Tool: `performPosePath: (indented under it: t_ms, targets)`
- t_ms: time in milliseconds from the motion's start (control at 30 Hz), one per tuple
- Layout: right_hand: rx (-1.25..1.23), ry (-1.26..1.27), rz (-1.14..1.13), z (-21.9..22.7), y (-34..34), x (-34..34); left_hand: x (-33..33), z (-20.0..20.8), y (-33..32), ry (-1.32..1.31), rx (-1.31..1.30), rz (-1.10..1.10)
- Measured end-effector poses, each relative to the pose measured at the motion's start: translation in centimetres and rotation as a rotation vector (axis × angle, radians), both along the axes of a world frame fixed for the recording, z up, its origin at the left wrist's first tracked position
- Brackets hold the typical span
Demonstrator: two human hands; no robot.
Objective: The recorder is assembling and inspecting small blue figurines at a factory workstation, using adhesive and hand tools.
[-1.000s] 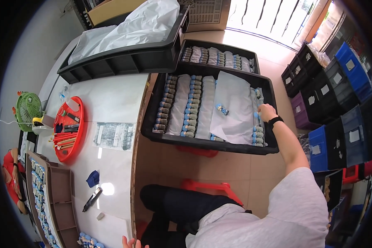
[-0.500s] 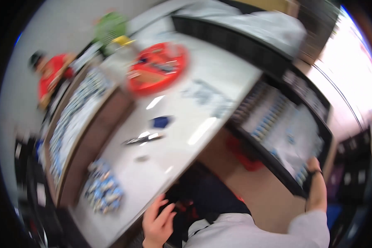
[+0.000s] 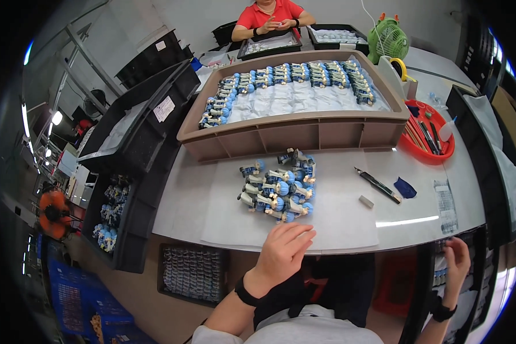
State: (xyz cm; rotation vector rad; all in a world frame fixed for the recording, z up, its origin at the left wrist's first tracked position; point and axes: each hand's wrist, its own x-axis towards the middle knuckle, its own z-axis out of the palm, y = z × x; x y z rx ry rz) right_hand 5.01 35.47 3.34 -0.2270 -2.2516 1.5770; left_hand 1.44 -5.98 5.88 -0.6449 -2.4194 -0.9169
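Observation:
My left hand (image 3: pixel 283 252) is over the table's front edge, just below a heap of small figurines (image 3: pixel 278 188) with blue hair and blue-and-white bodies. Its fingers are loosely bent and apart, with nothing seen in them. At the lower right, my right hand (image 3: pixel 457 264) is raised beside the table corner, above a black crate (image 3: pixel 474 281). The fingers there are half curled and slightly apart, and no object shows between them. Behind the heap stands a brown tray (image 3: pixel 292 135), holding rows of similar figurines on white lining.
A craft knife (image 3: pixel 377 185), grey block (image 3: pixel 366 202) and dark blue scrap (image 3: pixel 405 187) lie to the right. Beyond are a red tray (image 3: pixel 441 155) of tools and a green fan (image 3: pixel 388 39). Black crates (image 3: pixel 154 120) flank the left. A co-worker (image 3: pixel 275 17) sits opposite.
My view has swung left from the right-hand crate to face the table. My right hand has come up out of that crate. My left hand is now close to the figurine heap.

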Motion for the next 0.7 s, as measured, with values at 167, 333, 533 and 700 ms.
performPosePath:
  t_ms: [167, 333, 533, 700]
  targets:
    - [0.713, 0.241, 0.843, 7.9, -18.7, -7.6, 0.8, -0.6, -3.5, -0.023, 0.079, 0.134]
    - [0.888, 0.363, 0.966, 8.2, -28.8, -11.0, 1.8, -0.8, -4.2, -0.056, 0.139, 0.119]
    - [1.027, 0.404, 0.874, 4.8, -32.4, -11.8, 2.2, -1.4, -5.6, -0.032, 0.171, 0.144]
    - [0.864, 0.37, 0.845, 3.9, -30.3, -11.5, 2.2, -1.9, -6.3, -0.05, 0.244, 0.147]
